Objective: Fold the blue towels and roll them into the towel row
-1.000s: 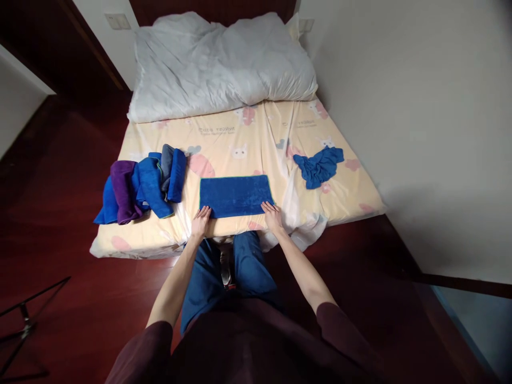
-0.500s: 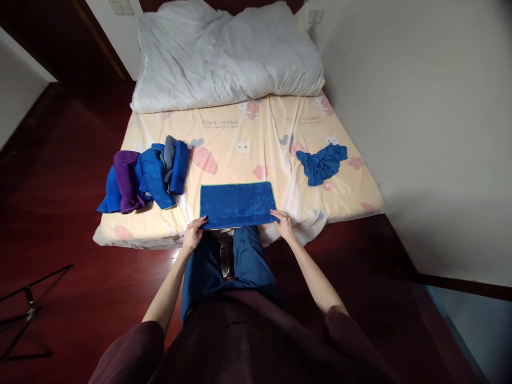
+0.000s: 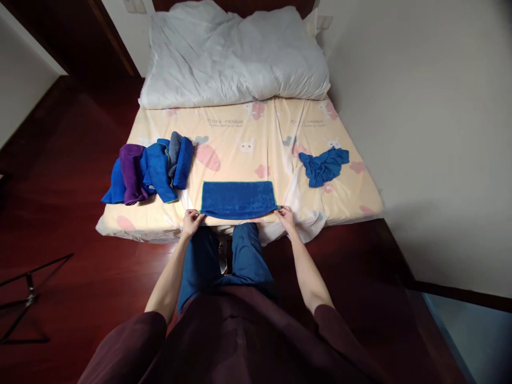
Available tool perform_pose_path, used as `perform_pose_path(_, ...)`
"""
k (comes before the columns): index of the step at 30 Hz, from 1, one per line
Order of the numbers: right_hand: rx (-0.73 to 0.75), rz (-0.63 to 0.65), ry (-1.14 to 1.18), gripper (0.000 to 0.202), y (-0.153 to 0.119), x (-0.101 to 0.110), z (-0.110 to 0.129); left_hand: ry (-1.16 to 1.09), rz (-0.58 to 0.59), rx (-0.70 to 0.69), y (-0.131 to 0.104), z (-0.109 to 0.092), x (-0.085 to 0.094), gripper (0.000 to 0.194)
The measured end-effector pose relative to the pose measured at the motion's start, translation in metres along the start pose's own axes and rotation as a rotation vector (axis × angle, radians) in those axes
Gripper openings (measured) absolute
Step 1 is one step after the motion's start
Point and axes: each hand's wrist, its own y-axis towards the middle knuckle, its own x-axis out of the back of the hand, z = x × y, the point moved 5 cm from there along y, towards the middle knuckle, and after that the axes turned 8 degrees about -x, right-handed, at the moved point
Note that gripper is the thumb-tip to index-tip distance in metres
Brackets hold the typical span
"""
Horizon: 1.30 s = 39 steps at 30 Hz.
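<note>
A blue towel [image 3: 238,199] lies spread flat on the bed [image 3: 248,138], folded into a long rectangle. Its long axis runs side to side, parallel to the bed's near edge, and its near long edge sits right at that edge, just in front of the person's knees. A thin green trim shows along its far edge.

The left hand [image 3: 191,222] is closed in a pinch on the towel's near left corner, fingers curled under and thumb on top. The right hand [image 3: 285,217] pinches the near right corner the same way. Both arms reach forward from dark maroon sleeves, with the towel stretched between the two hands.

To the left of the towel, near the bed's left side, is a pile of cloths [image 3: 150,166]: several blue ones, a purple one and a grey one, bunched and overlapping. To the right of the towel, well apart from it, a crumpled blue cloth [image 3: 324,165] lies loose on the patterned sheet. Beyond the towel, at the head of the bed, a white duvet [image 3: 236,53] is heaped across the full width. No container is in view.
</note>
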Motion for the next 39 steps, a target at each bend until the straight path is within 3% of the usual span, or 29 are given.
perform_pose_path(8, -0.058, -0.117, 0.037, 0.057, -0.001, -0.001, -0.007, 0.032, -0.127, 0.083, 0.007, 0.008, 0.0, 0.035)
perform_pose_path(17, -0.04, -0.148, 0.052, 0.05, 0.0, 0.002, -0.007, 0.14, -0.093, 0.1, 0.026, 0.011, 0.0, 0.036)
perform_pose_path(27, 0.029, -0.214, 0.031, 0.037, -0.006, -0.001, -0.002, 0.272, -0.112, 0.158, 0.018, -0.003, -0.003, 0.035)
perform_pose_path(29, 0.052, -0.242, 0.015, 0.035, -0.011, -0.001, 0.004, 0.258, -0.165, 0.052, 0.012, -0.012, 0.001, 0.031)
perform_pose_path(31, 0.092, -0.273, -0.004, 0.036, -0.019, 0.001, 0.014, 0.257, -0.152, -0.156, 0.006, -0.024, 0.002, 0.03)
perform_pose_path(33, 0.2, -0.241, -0.074, 0.036, -0.028, -0.001, 0.029, 0.267, 0.003, -0.389, 0.002, -0.036, -0.003, 0.034)
perform_pose_path(35, 0.355, -0.111, -0.213, 0.037, -0.036, -0.01, 0.045, 0.29, 0.213, -0.543, -0.001, -0.04, -0.012, 0.042)
perform_pose_path(37, 0.474, 0.059, -0.38, 0.044, -0.042, -0.024, 0.054, 0.339, 0.341, -0.58, -0.001, -0.038, -0.02, 0.05)
perform_pose_path(39, 0.494, 0.159, -0.5, 0.052, -0.042, -0.034, 0.054, 0.401, 0.363, -0.545, 0.002, -0.032, -0.026, 0.056)
